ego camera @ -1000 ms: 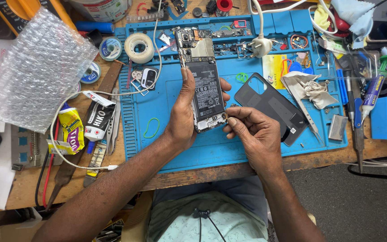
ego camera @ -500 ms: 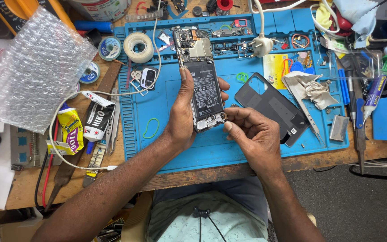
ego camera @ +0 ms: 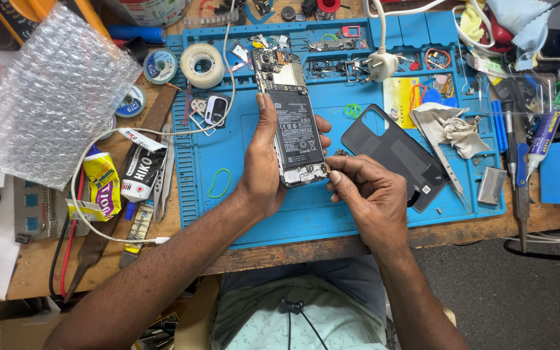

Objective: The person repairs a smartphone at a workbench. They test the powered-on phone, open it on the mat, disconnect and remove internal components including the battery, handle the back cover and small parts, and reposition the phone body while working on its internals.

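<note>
Little has shifted since a moment ago: the left hand still grips the opened phone at frame centre over the blue mat, while the right hand pinches at its lower edge; the back cover lies just right.

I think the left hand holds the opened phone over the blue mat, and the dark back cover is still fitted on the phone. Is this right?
Not quite. The head view shows the left hand holding the opened phone over the blue mat, but the dark back cover is off the phone; it lies on the mat to the right, beside the right hand.
</note>
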### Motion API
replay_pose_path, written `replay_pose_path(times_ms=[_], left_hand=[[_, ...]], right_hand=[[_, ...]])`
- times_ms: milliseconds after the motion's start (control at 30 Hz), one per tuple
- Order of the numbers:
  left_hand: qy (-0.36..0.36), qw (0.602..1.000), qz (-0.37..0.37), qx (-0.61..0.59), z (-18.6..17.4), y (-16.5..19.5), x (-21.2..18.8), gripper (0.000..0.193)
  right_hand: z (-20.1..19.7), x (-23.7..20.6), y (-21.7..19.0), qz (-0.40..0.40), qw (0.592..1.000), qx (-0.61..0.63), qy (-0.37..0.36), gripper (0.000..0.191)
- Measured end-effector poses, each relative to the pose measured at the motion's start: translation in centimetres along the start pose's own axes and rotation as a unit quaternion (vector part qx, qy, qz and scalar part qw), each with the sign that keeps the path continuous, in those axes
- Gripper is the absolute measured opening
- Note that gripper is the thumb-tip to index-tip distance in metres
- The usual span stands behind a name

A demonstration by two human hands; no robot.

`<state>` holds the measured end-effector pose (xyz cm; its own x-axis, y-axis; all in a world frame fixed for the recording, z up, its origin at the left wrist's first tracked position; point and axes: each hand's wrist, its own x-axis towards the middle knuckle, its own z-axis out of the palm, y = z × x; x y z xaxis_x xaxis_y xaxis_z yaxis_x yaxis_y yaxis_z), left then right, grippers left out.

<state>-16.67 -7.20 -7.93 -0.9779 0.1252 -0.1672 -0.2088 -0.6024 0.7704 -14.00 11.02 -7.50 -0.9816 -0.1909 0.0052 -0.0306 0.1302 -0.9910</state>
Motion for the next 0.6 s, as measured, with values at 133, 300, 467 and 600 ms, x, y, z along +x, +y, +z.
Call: replay_pose_path(times_ms=[133, 300, 467, 600], left_hand=[[0.004, 1.0, -0.01, -0.008, -0.11, 0.03, 0.01, 0.078], [0.013, 1.0, -0.021, -0.02, -0.17, 0.23, 0.03, 0.078], [0.008, 1.0, -0.022, -0.009, -0.18, 0.42, 0.02, 0.081], [0.008, 1.0, -0.018, -0.008, -0.21, 0.5, -0.09, 0.08]], right_hand=[[-0.04, -0.12, 0.03, -0.004, 1.0, 0.004, -0.005, 0.024], [-0.01, -0.08, 0.02, -0.002, 1.0, 0.006, -0.006, 0.024], [0.03, -0.05, -0.03, 0.0, 1.0, 0.01, -0.007, 0.023], [0.09, -0.06, -0.08, 0.002, 1.0, 0.009, -0.006, 0.023]])
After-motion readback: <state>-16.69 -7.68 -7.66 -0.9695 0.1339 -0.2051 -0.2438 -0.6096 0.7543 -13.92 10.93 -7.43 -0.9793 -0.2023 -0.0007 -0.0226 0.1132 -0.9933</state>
